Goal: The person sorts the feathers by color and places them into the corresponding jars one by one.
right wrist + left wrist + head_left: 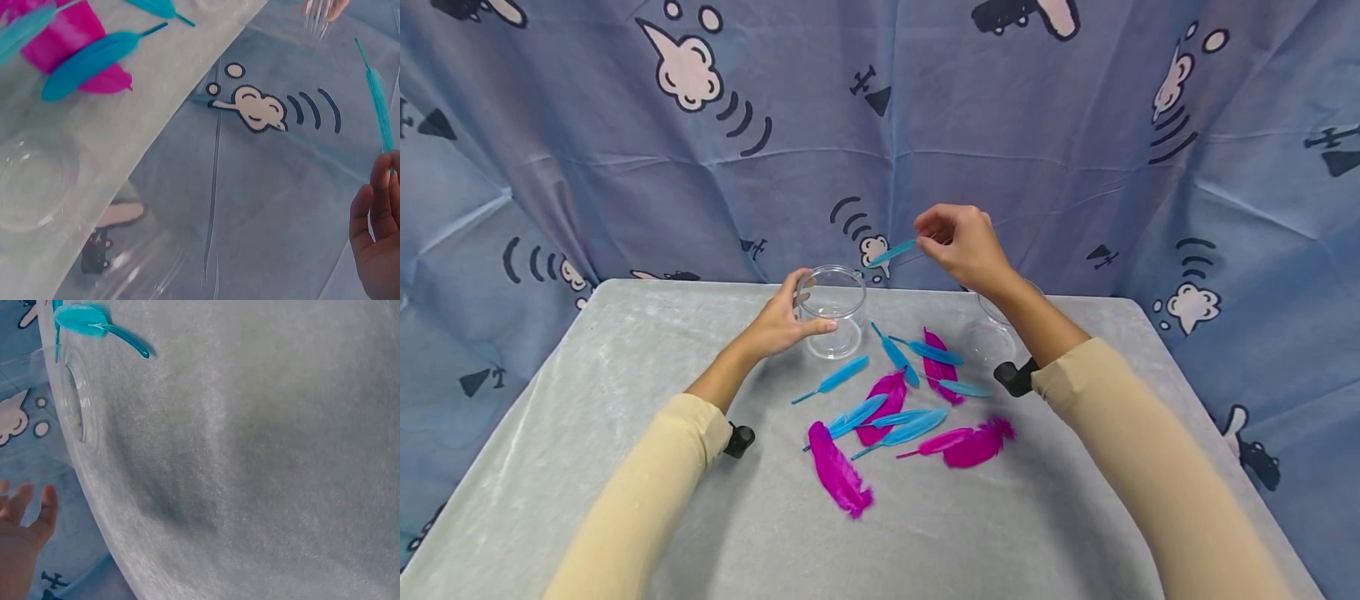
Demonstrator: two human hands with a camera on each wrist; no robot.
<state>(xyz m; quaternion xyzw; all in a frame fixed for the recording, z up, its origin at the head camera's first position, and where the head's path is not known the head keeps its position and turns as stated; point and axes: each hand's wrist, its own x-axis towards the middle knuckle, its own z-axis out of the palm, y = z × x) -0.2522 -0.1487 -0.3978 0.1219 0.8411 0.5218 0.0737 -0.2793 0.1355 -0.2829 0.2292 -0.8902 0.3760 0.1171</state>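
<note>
My right hand (967,247) is raised above the back edge of the table. Between its thumb and fingers it pinches a blue feather (891,252), whose quill end slants down to the left, near the rim of a clear jar (832,310). The right wrist view shows the same feather (379,103) standing up from the fingertips. My left hand (784,321) grips the jar from its left side, thumb across the front and fingers behind. Several blue feathers (837,377) and magenta feathers (838,469) lie loosely on the table, some overlapping.
A second clear jar (990,340) stands at the back right, partly hidden by my right forearm. Grey cloth covers the table (700,517). A blue patterned curtain (812,108) hangs right behind its back edge.
</note>
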